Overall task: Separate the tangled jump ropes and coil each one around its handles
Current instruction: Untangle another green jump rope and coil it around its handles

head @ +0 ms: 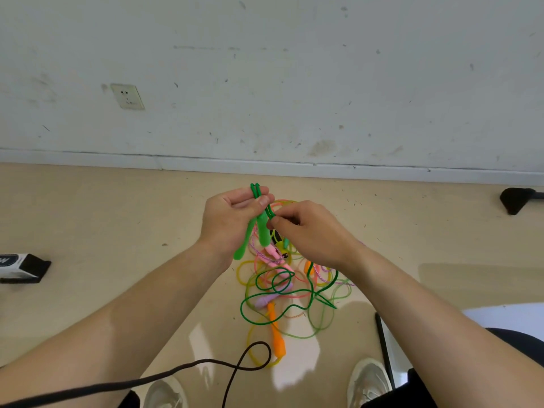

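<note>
My left hand (232, 219) grips two green handles (260, 231) side by side, their tips pointing down, with the green rope's (256, 315) ends sticking up above my fingers. My right hand (312, 231) pinches a doubled stretch of that rope just beside the handles. From there the rope drops to the floor and loops through a tangled pile of ropes (288, 287). In the pile lie a pink handle (275, 256), a lilac handle (266, 300) and an orange handle (278, 338) with yellow, pink and pale green cords.
A black cable (176, 371) curves across the beige floor near my two shoes (369, 381). A black and white box (20, 267) lies at the left. A dark object (516, 198) sits by the wall at the right. A wall socket (127, 96) is above.
</note>
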Tool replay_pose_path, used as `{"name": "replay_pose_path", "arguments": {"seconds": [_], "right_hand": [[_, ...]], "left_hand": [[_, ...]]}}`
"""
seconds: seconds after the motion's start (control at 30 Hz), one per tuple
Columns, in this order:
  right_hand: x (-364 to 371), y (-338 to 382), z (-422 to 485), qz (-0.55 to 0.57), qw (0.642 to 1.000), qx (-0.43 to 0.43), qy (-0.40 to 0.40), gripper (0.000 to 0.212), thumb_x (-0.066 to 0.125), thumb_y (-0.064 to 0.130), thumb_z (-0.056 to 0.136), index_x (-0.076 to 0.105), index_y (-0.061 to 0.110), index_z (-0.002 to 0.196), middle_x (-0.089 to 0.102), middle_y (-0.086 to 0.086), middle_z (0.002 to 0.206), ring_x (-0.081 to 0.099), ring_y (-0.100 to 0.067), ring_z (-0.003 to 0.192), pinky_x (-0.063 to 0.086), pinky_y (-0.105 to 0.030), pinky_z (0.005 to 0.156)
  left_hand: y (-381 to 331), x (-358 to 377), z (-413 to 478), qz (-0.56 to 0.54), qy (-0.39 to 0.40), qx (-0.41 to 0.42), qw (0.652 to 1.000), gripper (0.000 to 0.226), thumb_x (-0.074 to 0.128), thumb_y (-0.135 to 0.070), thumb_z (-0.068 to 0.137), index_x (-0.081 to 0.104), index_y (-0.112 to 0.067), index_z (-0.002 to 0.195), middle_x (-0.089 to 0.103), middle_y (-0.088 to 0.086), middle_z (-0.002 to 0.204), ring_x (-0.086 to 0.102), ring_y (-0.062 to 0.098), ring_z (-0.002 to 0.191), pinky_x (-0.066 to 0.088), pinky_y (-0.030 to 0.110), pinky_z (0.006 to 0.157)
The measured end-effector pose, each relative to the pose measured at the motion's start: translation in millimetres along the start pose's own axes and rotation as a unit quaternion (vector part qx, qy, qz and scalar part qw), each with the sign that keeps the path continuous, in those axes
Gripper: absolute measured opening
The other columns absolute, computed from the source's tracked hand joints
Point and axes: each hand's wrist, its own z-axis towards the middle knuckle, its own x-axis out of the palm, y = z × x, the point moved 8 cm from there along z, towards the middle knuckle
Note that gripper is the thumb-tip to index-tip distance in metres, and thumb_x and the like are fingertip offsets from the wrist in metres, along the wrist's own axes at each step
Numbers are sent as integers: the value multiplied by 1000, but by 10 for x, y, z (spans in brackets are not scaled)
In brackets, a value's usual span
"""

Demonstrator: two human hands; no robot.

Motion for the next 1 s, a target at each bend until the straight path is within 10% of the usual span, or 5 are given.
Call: {"name": "replay_pose_path", "arguments": {"seconds": [0.23, 0.63, 0.77, 0.9, 1.0], "right_hand": [[294, -41, -56, 201, 978, 60, -9, 25, 37, 1, 98, 58, -2, 86, 58, -5, 64, 55, -16, 52, 48, -28, 54], [247, -10, -97, 67, 995, 35, -58, 23, 39, 13, 102, 58, 15, 89, 67, 3, 74, 65, -5, 55, 53, -26, 61], [351, 81, -161, 26, 995, 11, -92, 18, 40, 17, 102, 50, 19, 87, 68, -3, 76, 67, -18, 62, 53, -37, 61], [462, 117, -186, -72, 992, -26, -101, 7, 41, 12, 98, 46, 16, 101, 55, -3, 79, 53, -25, 69, 30, -34, 51], [578, 171, -203, -150, 982, -69, -89, 30, 45, 9, 90, 45, 6, 120, 57, -12, 99, 56, -28, 85, 38, -37, 63]], "left_hand": [[79, 58, -49, -48, -74, 3, 996, 11, 68, -5, 91, 73, -10, 100, 76, -2, 88, 67, 3, 67, 54, 16, 62], [96, 150, -59, -32, 3, -36, 999, 32, 48, 0, 101, 66, -18, 121, 73, -8, 114, 67, 8, 108, 52, 28, 90], [92, 155, -54, -61, -27, -37, 997, 31, 49, -1, 101, 68, -24, 110, 73, -8, 116, 69, 0, 92, 53, 22, 75], [118, 158, -57, -116, -49, -69, 990, 23, 61, -3, 96, 70, -12, 114, 75, -4, 112, 67, 13, 111, 55, 34, 94], [99, 136, -72, -147, -63, -71, 985, 31, 72, 0, 87, 69, -5, 117, 75, 1, 109, 72, 14, 98, 61, 32, 79]]}}
